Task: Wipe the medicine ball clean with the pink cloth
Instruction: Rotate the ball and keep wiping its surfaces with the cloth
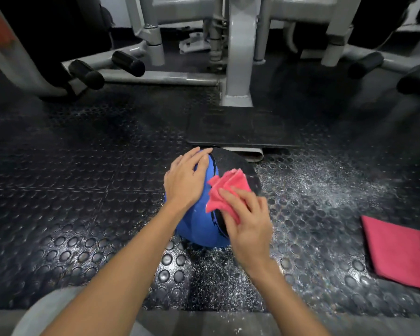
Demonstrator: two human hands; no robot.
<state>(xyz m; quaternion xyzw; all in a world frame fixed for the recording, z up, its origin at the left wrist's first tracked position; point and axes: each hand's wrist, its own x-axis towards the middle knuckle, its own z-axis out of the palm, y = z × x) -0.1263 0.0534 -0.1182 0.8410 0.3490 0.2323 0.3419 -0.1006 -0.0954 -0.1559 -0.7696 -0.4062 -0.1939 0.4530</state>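
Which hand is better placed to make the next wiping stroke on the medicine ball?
Right, probably. The right hand holds the pink cloth against the medicine ball; the left hand rests flat on its blue side, holding no cloth.

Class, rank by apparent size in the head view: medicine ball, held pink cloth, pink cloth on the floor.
1. medicine ball
2. floor cloth, cut off by the frame edge
3. held cloth, bunched under the right hand
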